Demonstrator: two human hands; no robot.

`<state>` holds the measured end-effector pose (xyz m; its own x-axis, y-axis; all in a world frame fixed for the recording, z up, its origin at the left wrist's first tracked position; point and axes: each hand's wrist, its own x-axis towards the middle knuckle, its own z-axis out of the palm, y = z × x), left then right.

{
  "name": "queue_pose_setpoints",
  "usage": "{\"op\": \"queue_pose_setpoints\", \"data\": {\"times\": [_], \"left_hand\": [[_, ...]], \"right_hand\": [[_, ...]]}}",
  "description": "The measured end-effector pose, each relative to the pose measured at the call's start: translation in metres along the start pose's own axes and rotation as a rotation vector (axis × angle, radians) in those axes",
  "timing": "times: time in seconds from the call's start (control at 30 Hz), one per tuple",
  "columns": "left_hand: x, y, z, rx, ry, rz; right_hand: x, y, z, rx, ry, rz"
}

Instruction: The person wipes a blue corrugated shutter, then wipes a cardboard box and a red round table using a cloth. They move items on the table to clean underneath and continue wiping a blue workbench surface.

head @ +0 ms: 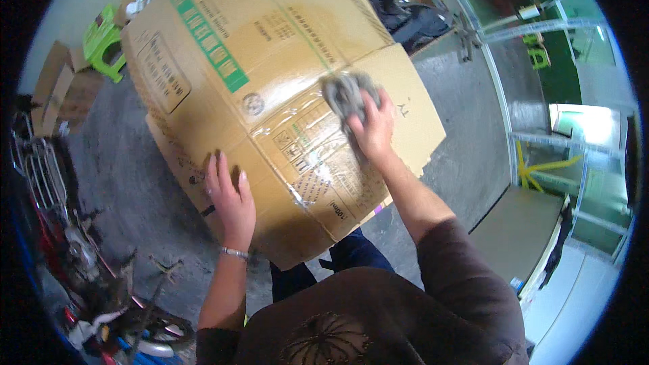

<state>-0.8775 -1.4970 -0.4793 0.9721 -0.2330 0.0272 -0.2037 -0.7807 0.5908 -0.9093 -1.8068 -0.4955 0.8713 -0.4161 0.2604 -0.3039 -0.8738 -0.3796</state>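
Observation:
Before me lies a large flattened cardboard box, bearing green and dark printing. Strips of clear tape shine along its folds. A bunched grey cloth is in my right hand, pressed against the cardboard right of the middle fold; cloth and fingers are slightly blurred. Flat on the near left part of the cardboard rests my left hand, fingers apart and holding nothing. More cardboard layers show from beneath at the right edge.
A green plastic stool and an open carton stand at the left. Bikes or scooters line the lower left. Dark bags lie beyond the box. A glass partition with metal frames and a grey board are at right.

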Motion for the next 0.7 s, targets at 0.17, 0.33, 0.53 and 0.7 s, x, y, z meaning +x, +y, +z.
{"op": "queue_pose_setpoints", "data": {"times": [0.17, 0.33, 0.53, 0.7], "left_hand": [[0.077, 0.038, 0.044, 0.242, 0.066, 0.243], [0.101, 0.033, 0.074, 0.506, -0.059, 0.309], [0.104, 0.039, 0.082, 0.520, -0.090, 0.297], [0.105, 0.038, 0.078, 0.503, -0.154, 0.234]], "right_hand": [[-0.155, 0.003, -0.052, 0.098, -0.277, -0.177], [-0.087, 0.041, -0.045, -0.031, -0.239, -0.132], [0.054, 0.077, 0.023, -0.005, 0.133, 0.251], [0.100, -0.029, 0.059, 0.243, -0.222, -0.509]]}}
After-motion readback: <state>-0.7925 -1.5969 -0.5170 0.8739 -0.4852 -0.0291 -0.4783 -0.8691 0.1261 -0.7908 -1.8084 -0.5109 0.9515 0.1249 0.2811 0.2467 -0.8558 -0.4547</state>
